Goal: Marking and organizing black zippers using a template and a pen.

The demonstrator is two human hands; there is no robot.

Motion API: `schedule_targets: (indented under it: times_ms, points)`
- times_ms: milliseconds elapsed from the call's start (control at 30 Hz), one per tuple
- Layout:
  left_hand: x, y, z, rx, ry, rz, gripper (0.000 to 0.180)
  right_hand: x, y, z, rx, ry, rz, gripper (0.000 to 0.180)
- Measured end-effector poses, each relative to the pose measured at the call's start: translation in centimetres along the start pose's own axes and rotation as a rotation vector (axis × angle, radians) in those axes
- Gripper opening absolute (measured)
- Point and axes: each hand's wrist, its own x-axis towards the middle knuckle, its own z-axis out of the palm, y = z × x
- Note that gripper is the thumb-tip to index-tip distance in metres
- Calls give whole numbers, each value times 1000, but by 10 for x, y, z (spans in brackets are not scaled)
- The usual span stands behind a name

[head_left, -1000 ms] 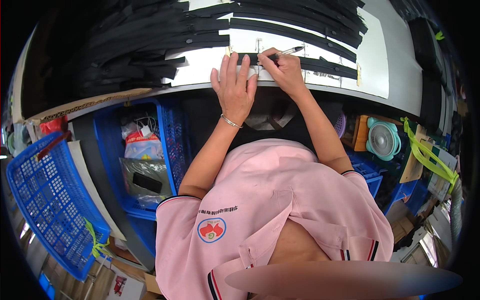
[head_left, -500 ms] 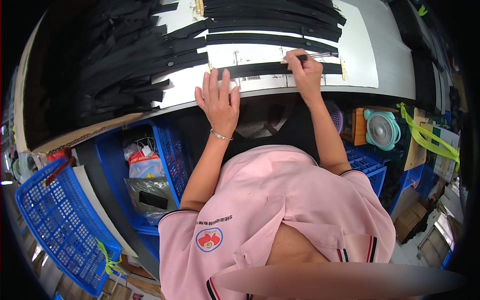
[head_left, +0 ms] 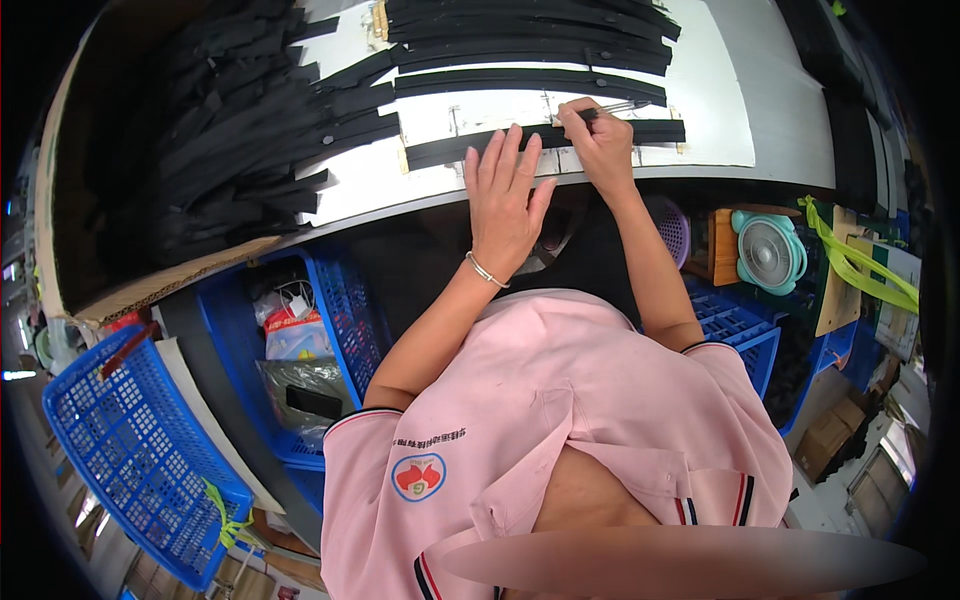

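A black fabric strip [head_left: 445, 151] lies lengthwise on a white marked board [head_left: 720, 100] near the table's front edge. My left hand [head_left: 508, 205] is open, its fingers stretched out and their tips resting on the middle of this strip. Just to its right, my right hand [head_left: 602, 150] is closed around a slim pen [head_left: 592, 114] with a dark grip and a shiny barrel that points to the right. The pen's tip is close to the strip's far edge, by a dark mark on the board; whether it touches cannot be made out.
More black strips [head_left: 530, 50] lie in rows beyond, some with small round buttons. A large heap of strips [head_left: 220, 130] fills the left, beside a cardboard edge [head_left: 180, 280]. Below the table are blue crates [head_left: 345, 330], a blue basket [head_left: 130, 440] and a turquoise fan [head_left: 770, 253].
My left hand has slid right along the strip, closer to my right hand. My right hand, still with the pen, has shifted slightly left. The strip's right end now overlaps the yellowish tape.
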Motion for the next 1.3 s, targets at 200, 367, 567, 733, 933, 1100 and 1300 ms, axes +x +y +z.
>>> schedule_targets:
  times_ms: [200, 367, 567, 733, 933, 1100, 1300]
  points:
    - [-2, -3, 14, 59, -59, 1, 47, -1, 6, -3, -99, -41, -22, 20]
    - [-1, -3, 15, 90, -53, 8, 47, -2, 5, -6, -123, -74, 4, 17]
    - [-1, -5, 16, 123, -44, 25, 48, -2, 12, -7, 6, -106, -45, 15]
    - [0, -5, 17, 118, -35, 33, 48, -1, 14, -6, -36, -87, -111, 15]
    - [0, -5, 19, 124, -39, 45, 48, -1, 12, -10, -80, -104, -163, 19]
    - [-2, -5, 18, 143, -55, 37, 49, -1, 1, -45, 308, -45, -46, 11]
    - [-2, -4, 17, 147, -69, 44, 49, 8, 35, -99, 187, 123, 159, 15]
